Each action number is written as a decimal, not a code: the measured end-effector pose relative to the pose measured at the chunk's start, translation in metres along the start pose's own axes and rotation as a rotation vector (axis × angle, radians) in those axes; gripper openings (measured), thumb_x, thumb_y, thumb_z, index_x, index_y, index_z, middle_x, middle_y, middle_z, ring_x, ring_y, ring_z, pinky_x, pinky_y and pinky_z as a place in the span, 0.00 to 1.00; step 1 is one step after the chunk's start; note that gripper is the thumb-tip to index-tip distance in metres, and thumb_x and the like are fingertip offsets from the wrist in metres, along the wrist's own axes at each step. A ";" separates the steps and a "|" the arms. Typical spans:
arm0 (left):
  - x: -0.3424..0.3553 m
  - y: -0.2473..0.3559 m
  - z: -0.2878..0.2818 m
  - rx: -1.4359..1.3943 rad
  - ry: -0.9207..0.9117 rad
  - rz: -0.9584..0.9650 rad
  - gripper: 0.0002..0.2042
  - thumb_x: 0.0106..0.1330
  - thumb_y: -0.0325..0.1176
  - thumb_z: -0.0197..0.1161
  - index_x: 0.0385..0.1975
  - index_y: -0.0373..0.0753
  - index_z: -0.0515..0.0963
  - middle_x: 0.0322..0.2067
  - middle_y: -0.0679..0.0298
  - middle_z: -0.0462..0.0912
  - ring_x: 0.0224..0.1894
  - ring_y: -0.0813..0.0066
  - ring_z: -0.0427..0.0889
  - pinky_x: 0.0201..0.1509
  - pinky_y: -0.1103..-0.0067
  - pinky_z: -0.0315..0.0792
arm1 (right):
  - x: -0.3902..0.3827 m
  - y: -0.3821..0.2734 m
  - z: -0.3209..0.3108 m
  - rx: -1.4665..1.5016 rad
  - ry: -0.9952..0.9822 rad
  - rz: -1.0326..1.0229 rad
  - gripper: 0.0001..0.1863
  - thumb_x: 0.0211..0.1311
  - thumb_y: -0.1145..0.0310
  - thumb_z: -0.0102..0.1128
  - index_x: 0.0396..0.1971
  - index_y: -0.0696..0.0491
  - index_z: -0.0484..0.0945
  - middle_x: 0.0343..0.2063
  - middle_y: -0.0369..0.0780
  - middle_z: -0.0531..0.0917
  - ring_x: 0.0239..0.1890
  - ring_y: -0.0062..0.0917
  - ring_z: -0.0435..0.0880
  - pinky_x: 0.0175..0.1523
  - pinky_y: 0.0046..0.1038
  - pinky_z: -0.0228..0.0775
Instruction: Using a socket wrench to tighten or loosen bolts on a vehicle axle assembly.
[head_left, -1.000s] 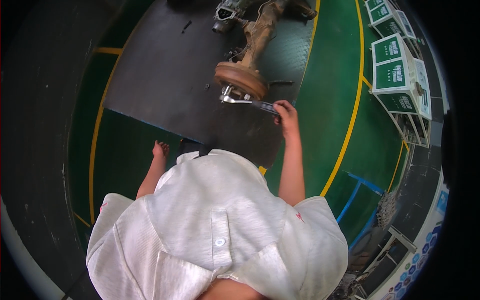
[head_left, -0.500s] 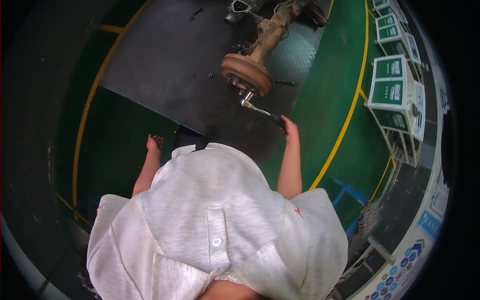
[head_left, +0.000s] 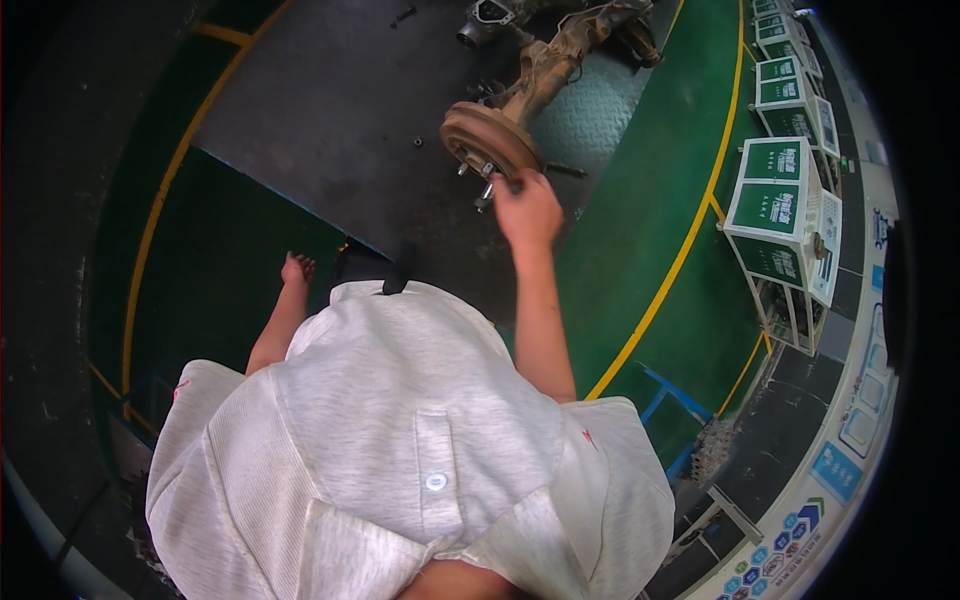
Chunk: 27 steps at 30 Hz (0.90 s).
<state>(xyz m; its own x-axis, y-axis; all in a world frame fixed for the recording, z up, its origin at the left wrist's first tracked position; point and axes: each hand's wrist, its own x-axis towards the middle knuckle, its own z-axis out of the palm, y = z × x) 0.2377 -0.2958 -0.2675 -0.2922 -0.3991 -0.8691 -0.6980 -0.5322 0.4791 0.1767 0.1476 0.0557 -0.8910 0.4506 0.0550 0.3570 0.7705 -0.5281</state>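
A rusty brake drum (head_left: 490,135) sits at the near end of a rusty axle housing (head_left: 550,75) on the dark floor plate. My right hand (head_left: 530,208) is closed on a ratchet wrench (head_left: 485,200), right beside the drum's near face. The wrench's metal end shows left of my fingers, by the wheel studs; most of its handle is hidden by my hand. Away to the left, my left hand (head_left: 297,268) hangs low at my side with its fingers loosely apart and nothing visible in it.
A small nut (head_left: 418,142) lies left of the drum, and a dark rod (head_left: 566,170) lies right of it. Farther off are a metal housing part (head_left: 485,22) and a dark bolt (head_left: 404,15). Green-and-white stands (head_left: 775,190) line the right side beyond a yellow floor line (head_left: 675,275).
My right hand has swung in and up toward the drum with the wrench handle, which stuck out to the right before. My left hand has shifted slightly; the view has moved a little.
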 end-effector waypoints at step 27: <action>-0.022 0.047 0.053 0.128 -0.142 0.045 0.25 0.70 0.50 0.46 0.49 0.32 0.72 0.41 0.54 0.80 0.37 0.63 0.81 0.39 0.73 0.75 | -0.025 0.203 0.112 0.685 -0.339 0.894 0.15 0.59 0.55 0.60 0.30 0.54 0.76 0.17 0.36 0.77 0.16 0.19 0.74 0.19 0.22 0.62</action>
<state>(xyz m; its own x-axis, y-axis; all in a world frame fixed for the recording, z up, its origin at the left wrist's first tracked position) 0.1767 -0.2726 -0.2325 -0.4077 -0.3064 -0.8602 -0.7572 -0.4131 0.5060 0.2400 0.2425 -0.1476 -0.4661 0.4854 -0.7397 0.7600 -0.2083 -0.6157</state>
